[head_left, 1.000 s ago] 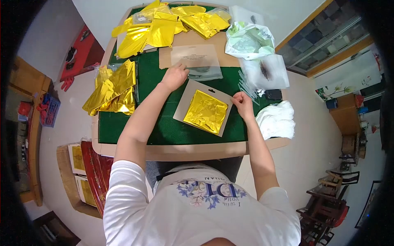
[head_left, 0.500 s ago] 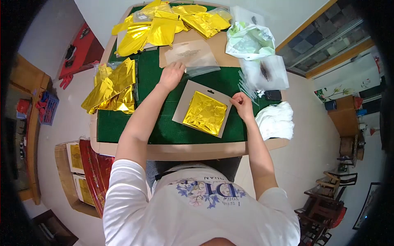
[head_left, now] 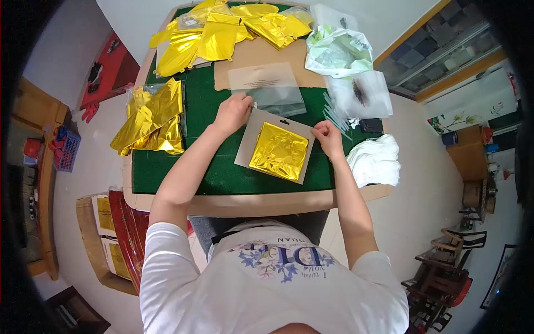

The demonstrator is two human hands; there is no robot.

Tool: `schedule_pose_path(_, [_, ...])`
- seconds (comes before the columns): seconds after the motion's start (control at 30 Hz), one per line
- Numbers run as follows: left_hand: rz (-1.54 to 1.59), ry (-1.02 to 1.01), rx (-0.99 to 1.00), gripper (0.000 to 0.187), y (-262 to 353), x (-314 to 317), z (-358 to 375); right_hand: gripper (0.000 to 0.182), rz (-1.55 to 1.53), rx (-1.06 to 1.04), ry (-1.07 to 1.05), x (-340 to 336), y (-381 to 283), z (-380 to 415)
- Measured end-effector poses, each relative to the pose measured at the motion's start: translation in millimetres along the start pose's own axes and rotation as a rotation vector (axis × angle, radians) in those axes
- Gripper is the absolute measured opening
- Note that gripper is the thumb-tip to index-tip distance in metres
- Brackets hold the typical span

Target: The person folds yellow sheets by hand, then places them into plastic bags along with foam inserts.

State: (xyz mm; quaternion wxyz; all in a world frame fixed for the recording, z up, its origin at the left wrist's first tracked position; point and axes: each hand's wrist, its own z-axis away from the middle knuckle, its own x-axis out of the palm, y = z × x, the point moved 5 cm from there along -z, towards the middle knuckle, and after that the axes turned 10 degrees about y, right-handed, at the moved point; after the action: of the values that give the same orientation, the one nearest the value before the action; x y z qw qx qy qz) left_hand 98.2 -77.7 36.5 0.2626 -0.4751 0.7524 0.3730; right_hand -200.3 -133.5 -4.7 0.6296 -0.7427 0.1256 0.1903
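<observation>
The right hand (head_left: 329,139) pinches the card (head_left: 246,146) (slot end away-rightward, long axis unclear); the curled left hand's (head_left: 233,113) hold on the bag (head_left: 278,101) is unclear.

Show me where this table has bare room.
Green mat shows bare between the leftmost foil and left forearm, and this side of the card. Foil heap, plastic bags and white cloth crowd the far edge and right side.

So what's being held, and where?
The right hand holds the card by its far right corner. The left hand is at the clear bag; its grip is unclear.
</observation>
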Motion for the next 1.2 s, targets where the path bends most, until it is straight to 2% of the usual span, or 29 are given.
schedule_pose_path(0.17, [0.042,-0.008,0.0,0.007,15,-2,8,0.016,0.004,-0.006,0.038,7,1,1])
schedule_pose_path(0.23, [-0.126,-0.062,0.066,0.007,16,6,10,0.016,-0.008,-0.006,0.053,10,-2,4])
schedule_pose_path(0.43, [-0.217,-0.119,0.112,0.008,13,13,11,0.018,0.055,-0.027,0.167,6,-30,20])
schedule_pose_path(0.73, [-0.207,-0.061,0.153,0.009,7,9,11,0.02,0.075,-0.066,0.202,-1,-52,26])
schedule_pose_path(1.07, [-0.06,-0.081,0.08,0.008,20,4,26,0.022,0.069,-0.028,0.169,25,-37,15])
schedule_pose_path(1.17, [-0.026,-0.045,0.055,0.009,20,-4,27,0.021,0.133,-0.085,0.225,14,-37,28])
schedule_pose_path(1.2, [-0.021,-0.073,0.03,0.009,20,-5,26,0.021,0.272,0.005,0.125,12,-31,35])
